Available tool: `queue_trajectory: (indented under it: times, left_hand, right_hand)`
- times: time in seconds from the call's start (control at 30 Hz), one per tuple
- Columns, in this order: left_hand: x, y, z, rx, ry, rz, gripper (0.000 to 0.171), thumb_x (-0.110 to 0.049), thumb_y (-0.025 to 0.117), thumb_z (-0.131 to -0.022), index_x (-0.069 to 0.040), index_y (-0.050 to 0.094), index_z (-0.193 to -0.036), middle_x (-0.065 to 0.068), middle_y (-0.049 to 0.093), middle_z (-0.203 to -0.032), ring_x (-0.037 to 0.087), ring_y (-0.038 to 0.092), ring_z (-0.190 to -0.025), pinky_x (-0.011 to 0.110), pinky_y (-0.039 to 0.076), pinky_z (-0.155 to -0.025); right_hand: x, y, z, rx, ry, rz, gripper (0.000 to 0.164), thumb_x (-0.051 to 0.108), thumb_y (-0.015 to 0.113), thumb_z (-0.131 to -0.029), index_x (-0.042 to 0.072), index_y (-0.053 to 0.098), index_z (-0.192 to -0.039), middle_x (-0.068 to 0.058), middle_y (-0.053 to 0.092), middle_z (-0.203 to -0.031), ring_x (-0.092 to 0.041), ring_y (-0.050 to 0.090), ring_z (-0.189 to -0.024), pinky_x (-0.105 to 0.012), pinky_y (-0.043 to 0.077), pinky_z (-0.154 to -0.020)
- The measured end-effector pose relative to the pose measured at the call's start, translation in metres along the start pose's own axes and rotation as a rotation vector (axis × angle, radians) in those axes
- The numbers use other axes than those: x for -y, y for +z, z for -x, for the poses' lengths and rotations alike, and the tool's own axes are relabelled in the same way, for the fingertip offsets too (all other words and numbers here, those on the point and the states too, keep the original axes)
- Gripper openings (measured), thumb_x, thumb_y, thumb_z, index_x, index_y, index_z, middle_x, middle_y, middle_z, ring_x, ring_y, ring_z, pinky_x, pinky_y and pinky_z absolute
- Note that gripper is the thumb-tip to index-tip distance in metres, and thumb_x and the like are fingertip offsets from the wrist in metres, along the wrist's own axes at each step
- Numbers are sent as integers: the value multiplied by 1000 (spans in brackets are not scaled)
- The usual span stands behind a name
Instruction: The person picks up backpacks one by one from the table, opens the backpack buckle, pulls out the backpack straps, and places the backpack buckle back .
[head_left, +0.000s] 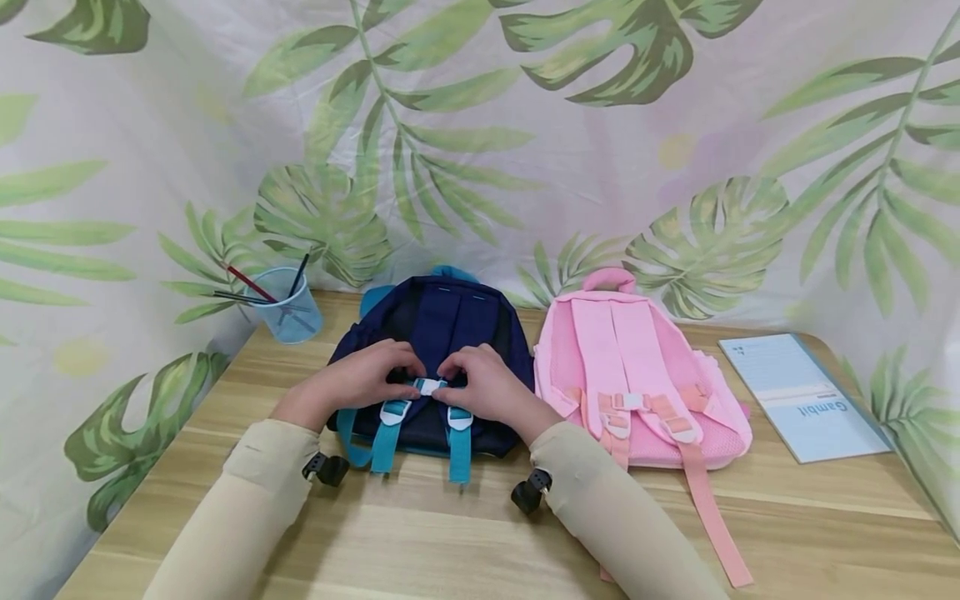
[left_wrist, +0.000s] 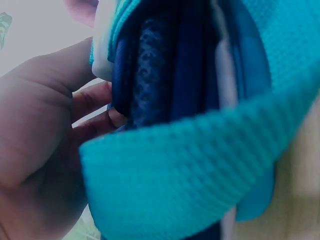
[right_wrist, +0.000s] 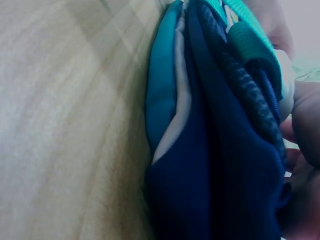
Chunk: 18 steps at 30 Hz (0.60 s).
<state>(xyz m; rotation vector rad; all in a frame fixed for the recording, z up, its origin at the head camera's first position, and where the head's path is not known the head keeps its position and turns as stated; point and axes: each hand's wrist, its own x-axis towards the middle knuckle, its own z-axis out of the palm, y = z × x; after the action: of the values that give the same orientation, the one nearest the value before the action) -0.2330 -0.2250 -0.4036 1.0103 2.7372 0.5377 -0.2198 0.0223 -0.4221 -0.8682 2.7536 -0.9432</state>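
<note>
At the centre of the frame, the left hand [head_left: 375,372] and right hand [head_left: 489,385] pinch opposite ends of the white strap buckle [head_left: 431,387] on the navy backpack [head_left: 491,321], apparently working the clasp, so the next move likely calls for steady, aligned pressure.

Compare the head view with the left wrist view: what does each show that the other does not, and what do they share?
Only the head view shows the pink backpack, the notebook and the blue cup.
Only the left wrist view shows, close up, the pale strip along the navy backpack's side.
Both show the navy backpack, the left hand and teal strapping.
</note>
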Motion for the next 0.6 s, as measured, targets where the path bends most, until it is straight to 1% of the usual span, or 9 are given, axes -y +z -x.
queue_trajectory:
  times: [0.13, 0.27, 0.43, 0.6]
  left_hand:
    - [0, 1, -1, 9, 23, -1, 17, -22, 78, -102, -14, 78, -116, -2, 71, -113, 20, 63, -106, 44, 56, -96]
    - [1, 1, -1, 23, 16, 23, 16, -21, 76, -103, -14, 78, -117, -2, 70, -113, 19, 65, -106, 44, 56, -97]
    - [2, 2, -1, 27, 4, 51, 15, -20, 77, -103, -14, 78, -117, -2, 70, -112, 16, 64, -102, 42, 57, -95]
    - [3, 0, -4, 40, 4, 57, 16, -21, 77, -102, -14, 78, -117, -1, 70, -112, 15, 63, -98, 40, 57, -92]
  right_hand:
    - [2, 2, -3, 24, 19, 22, 29, 34, 81, -99, 12, 78, -119, -4, 74, -115, -23, 57, -108, -44, 44, -106]
    - [3, 4, -7, 48, 33, 51, 28, 35, 82, -98, 14, 79, -116, -3, 72, -115, -23, 56, -108, -46, 44, -107]
    - [3, 6, -10, 51, -9, 111, 24, 35, 81, -98, 15, 78, -111, -2, 71, -111, -22, 57, -103, -43, 46, -101]
    - [2, 6, -12, 24, -50, 120, 21, 32, 80, -98, 13, 78, -108, -3, 73, -106, -21, 62, -101, -39, 50, -98]
